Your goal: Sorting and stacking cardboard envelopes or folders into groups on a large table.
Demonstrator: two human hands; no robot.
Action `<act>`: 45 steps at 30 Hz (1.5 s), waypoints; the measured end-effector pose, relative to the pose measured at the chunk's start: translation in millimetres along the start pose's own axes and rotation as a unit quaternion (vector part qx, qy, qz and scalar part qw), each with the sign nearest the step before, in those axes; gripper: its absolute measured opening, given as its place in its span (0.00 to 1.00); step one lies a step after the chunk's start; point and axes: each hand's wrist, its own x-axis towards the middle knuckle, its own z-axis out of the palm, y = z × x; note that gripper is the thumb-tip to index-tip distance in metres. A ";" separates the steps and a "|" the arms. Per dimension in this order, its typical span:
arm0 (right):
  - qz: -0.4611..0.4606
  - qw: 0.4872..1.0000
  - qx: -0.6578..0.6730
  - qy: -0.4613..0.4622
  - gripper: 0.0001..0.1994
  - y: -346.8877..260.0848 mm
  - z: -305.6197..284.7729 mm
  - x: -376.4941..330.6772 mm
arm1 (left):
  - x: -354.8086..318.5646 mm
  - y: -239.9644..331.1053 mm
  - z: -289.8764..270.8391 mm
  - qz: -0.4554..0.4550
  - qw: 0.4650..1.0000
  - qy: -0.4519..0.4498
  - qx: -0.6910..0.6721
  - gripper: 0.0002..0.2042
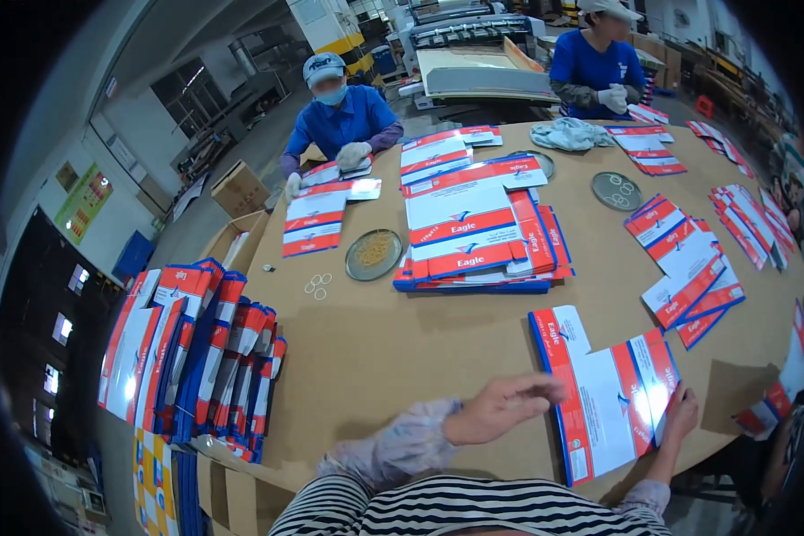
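In front of me, near the table's front edge, lie flattened cartons (pixel 604 420) in red, white and blue, seemingly a thin stack. My right hand (pixel 683 416) grips their right edge, with its fingers partly hidden behind the board. At the left edge of the same cartons is my left hand (pixel 509 407), open, its fingers stretched to the right and the tips at or just over the red border. Whether they touch it I cannot tell.
A larger carton pile (pixel 464 223) stands mid-table, beside a dish of rubber bands (pixel 373 255) and several loose bands (pixel 320 279). Tall carton stacks (pixel 188 357) rise at the left. More cartons (pixel 688 263) lie right. Two co-workers in blue (pixel 353 121) work across the table.
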 end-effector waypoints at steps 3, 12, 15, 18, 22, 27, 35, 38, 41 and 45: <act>-0.007 1.000 -0.014 -0.008 0.24 -4.5 1.1 -1.9 | 3.6 115.2 14.7 0.313 0.943 -0.086 0.073 0.34; -0.036 0.998 -0.019 0.056 0.22 -14.2 7.1 -8.8 | -4.5 157.9 58.8 0.557 0.815 -0.161 0.007 0.26; -0.038 0.998 0.004 0.046 0.21 -9.7 5.2 -11.0 | -12.5 157.2 60.8 0.525 0.839 -0.143 -0.011 0.24; -0.026 0.999 0.005 0.038 0.21 -4.4 2.5 -10.7 | -14.2 158.8 53.3 0.545 0.826 -0.145 -0.008 0.25; -0.035 0.998 0.009 0.059 0.20 -6.7 6.3 -15.9 | -18.3 146.6 21.9 0.524 0.827 -0.133 0.153 0.30; -0.024 0.999 -0.014 0.033 0.19 4.9 10.5 -7.0 | -31.0 75.0 -43.6 0.189 0.780 0.006 0.596 0.37; -0.079 0.994 -0.048 -0.049 0.08 -29.0 -27.5 2.4 | -212.0 -38.4 -187.2 -0.232 0.664 0.165 0.691 0.40; -0.176 0.984 0.012 0.037 0.07 -68.9 -55.4 34.9 | -216.0 -41.6 -177.7 -0.200 0.661 0.174 0.702 0.37; -0.241 0.946 0.216 -0.019 0.05 -177.5 -79.2 34.0 | -220.5 -44.6 -169.2 -0.170 0.672 0.186 0.696 0.35; -0.491 0.800 0.300 -0.168 0.07 -294.9 -2.8 -17.5 | -228.4 -42.7 -175.1 -0.201 0.679 0.199 0.678 0.32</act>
